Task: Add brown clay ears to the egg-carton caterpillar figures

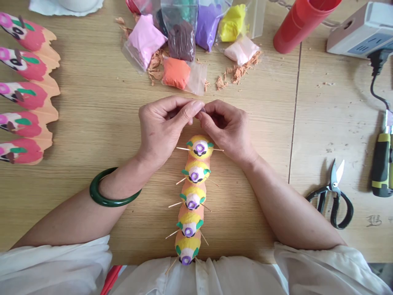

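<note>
My left hand and my right hand meet with their fingertips pinched together. Between them shows a bit of dark clay, mostly hidden by the fingers. Just below my hands a row of joined egg-carton cups runs toward my body. Each cup has yellow clay on top, a white face with a purple ring, green leaf-like pieces and thin sticks out at the sides. The farthest cup lies close under my right hand's fingers.
Bags of coloured clay lie beyond my hands among torn orange scraps. A pink-painted carton row stands at left. To the right are a red cylinder, a power strip, scissors and a black-and-yellow handled tool.
</note>
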Demonstrator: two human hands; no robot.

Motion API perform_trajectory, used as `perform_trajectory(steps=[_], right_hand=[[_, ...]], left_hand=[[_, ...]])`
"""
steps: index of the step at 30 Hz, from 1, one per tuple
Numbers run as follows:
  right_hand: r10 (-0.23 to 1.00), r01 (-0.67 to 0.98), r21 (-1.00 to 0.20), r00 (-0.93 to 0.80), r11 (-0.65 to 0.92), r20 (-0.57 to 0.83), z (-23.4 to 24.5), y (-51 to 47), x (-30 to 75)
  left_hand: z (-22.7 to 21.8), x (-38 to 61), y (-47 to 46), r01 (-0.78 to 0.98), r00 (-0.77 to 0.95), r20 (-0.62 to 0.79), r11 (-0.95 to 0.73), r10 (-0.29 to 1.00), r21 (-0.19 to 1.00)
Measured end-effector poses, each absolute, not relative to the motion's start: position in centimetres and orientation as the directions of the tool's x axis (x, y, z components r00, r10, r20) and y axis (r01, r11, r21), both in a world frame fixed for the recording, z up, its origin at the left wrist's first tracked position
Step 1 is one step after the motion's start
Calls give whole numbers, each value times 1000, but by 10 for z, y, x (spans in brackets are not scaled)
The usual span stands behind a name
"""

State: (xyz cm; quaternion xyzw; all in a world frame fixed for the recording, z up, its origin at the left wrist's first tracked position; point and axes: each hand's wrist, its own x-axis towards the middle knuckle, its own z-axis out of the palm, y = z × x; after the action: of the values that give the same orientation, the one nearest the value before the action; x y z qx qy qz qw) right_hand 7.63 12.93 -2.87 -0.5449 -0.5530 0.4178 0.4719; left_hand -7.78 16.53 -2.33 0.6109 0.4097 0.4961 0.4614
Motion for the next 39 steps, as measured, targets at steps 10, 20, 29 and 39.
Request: perform_trajectory(steps=[10,20,29,39], right_hand=[[997,174,-983,34,66,73,-30,131,77],[998,152,-988,57,23,32,-29,130,76],[998,180,-983,43,37,46,-29,131,77],[997,161,-986,41,53,60,-30,129,77]], left_hand=[[-25,-78,166,13,172,172,-177,970,984],[-24,-77,164,53,153,198,-208,968,977],[-27,-80,164,101,172,188,-207,967,973],[-27,-78,166,55,174,174,-186,969,981]])
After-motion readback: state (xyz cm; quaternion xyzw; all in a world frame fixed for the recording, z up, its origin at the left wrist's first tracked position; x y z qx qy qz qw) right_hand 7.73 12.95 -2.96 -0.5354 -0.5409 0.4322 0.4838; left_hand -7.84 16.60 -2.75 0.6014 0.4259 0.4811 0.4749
